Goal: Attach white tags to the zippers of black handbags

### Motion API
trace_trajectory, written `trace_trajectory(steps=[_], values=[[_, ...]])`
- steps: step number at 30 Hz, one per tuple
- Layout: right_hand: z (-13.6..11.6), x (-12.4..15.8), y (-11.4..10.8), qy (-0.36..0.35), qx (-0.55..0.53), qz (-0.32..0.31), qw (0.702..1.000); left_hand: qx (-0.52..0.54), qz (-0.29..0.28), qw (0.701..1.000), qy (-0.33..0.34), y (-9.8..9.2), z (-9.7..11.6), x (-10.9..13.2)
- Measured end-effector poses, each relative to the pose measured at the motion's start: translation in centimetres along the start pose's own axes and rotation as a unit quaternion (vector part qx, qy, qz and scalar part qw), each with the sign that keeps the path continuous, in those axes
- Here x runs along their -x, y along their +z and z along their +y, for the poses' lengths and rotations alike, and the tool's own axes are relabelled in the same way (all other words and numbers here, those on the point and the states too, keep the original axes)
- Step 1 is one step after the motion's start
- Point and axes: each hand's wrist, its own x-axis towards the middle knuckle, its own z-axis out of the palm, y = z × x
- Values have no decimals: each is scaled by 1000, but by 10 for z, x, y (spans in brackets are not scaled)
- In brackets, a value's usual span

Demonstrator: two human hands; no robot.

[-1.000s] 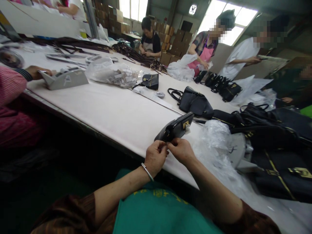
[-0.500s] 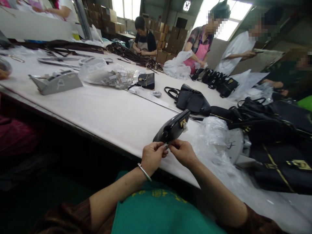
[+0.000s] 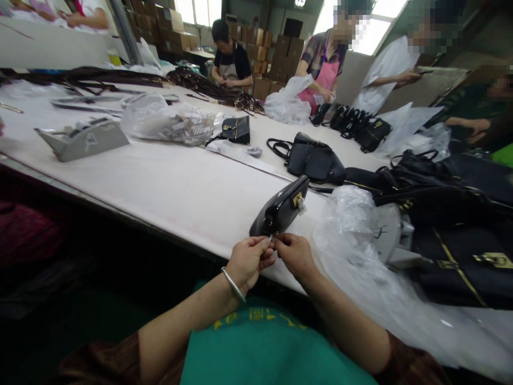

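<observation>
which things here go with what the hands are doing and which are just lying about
In the job:
small bag
tiny pale piece at its near end, between left hand and right hand

Apparently lying about:
backpack
clear plastic
grey holder marked A
brown straps

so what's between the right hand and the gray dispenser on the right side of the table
In the head view, crumpled clear plastic lies between the right hand and the gray dispenser.
</observation>
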Motion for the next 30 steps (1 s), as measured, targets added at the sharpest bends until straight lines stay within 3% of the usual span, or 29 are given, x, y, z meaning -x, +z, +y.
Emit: trace_trajectory(steps=[9,15,18,22,26,30], values=[[17,-7,11,57,-22,16,998,-30,10,999,31,1,-9,1],[17,0,-2,25,0,5,1000,-40,27,998,36,3,-8,1],[5,8,-9,23,-67,-15,997,-50,21,998,41,3,-9,1],[-6,13,-2,42,-161,-45,985,-68,9,995,66,2,-13,1],[-7,11,8,66,-211,-5,975,-151,-6,982,115,-5,-17,3],[-8,9,12,75,-176,27,981,-254,-5,950,182,-16,-16,2]])
